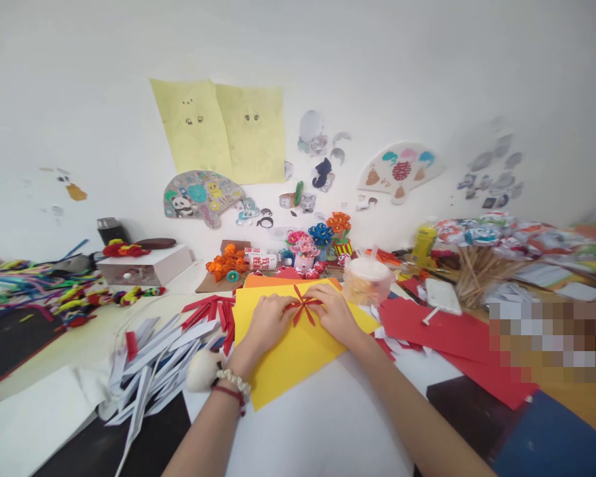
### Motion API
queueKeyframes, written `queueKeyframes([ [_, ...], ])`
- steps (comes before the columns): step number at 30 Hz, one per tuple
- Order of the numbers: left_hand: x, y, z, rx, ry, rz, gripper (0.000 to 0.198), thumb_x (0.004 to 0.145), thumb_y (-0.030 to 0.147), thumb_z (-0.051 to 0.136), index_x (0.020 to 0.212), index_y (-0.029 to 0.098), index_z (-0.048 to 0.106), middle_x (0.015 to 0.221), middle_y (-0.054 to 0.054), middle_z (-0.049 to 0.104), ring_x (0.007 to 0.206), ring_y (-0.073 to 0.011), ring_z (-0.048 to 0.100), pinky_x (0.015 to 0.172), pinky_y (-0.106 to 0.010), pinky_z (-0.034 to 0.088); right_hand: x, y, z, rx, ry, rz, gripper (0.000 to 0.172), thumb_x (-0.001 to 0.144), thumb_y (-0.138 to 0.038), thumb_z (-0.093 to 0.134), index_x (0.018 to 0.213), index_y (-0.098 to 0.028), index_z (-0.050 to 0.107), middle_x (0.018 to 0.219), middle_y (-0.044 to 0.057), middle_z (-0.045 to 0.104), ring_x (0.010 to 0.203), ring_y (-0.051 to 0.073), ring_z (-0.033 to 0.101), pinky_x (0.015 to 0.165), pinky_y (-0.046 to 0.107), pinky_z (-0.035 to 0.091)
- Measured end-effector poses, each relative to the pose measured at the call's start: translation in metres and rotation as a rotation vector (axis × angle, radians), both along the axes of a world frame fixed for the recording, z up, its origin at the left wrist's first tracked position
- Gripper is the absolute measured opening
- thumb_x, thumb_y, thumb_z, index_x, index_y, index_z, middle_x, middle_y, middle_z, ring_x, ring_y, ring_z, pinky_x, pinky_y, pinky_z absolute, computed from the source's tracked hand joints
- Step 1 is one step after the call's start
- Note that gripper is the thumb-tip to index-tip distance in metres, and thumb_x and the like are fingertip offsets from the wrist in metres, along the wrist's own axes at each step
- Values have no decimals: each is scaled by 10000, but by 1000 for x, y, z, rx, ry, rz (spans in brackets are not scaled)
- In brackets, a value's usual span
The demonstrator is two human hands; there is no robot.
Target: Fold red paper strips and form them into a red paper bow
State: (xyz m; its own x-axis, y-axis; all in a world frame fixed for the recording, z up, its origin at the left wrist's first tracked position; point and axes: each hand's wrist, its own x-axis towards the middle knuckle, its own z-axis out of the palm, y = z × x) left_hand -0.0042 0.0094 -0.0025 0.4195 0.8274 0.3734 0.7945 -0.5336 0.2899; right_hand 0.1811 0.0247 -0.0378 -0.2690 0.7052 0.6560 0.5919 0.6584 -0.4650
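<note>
A sheet of yellow paper point(298, 361) lies in front of me, tilted a little. On its upper part is a red paper flower point(304, 303) with several narrow petals spreading from one centre. My left hand point(272, 319) comes from the lower left, its fingertips closed on the petal at the flower's left side. From the other side my right hand point(332, 311) has its fingers pressed together at the right petal. The fingers hide the outer ends of both side petals. An orange sheet point(263, 281) shows behind the yellow one.
Left are folded white paper strips point(153, 361) and red strips point(209, 311). A lidded plastic cup point(368, 278) stands behind my right hand, near red sheets point(442, 331). Craft flowers point(320, 235) line the wall. A white box point(146, 265) and bundled sticks point(471, 271) flank them.
</note>
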Motion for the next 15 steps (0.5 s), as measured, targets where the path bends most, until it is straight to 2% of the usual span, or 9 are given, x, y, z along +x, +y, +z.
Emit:
queueKeyframes([
  [4,0,1,0,-64,-57,68,224,882,271,493,982,217,687,942,-43,733,809,-172,648,690,-255,407,-3,0,1,33,76,-72,360,828,-164,562,1180,-236,582,1241,90,545,1161,247,506,975,430,420],
  [6,0,1,0,-78,-82,106,224,883,277,489,973,216,684,896,-44,735,779,-173,652,666,-251,404,-4,0,3,44,146,-122,402,833,-228,572,1234,-241,541,1249,94,521,1166,254,500,969,434,427],
  [9,0,1,0,-83,-115,152,227,886,288,486,1003,213,666,860,-47,734,776,-176,656,669,-249,412,-4,-1,8,19,228,-147,340,853,-307,552,1186,-238,565,1159,88,548,1055,235,558,892,399,476],
  [12,2,1,-3,-79,-133,168,228,882,274,484,1026,196,643,899,-63,729,786,-180,658,679,-255,423,-5,-3,9,-31,198,-113,321,815,-349,616,1118,-245,598,1105,70,567,995,223,577,863,380,484],
  [15,3,0,-5,-80,-131,129,239,862,287,517,1055,197,624,899,-54,724,766,-179,657,668,-260,434,-5,-3,4,-106,136,-36,299,788,-283,647,1082,-238,616,1069,58,591,913,196,602,813,351,497],
])
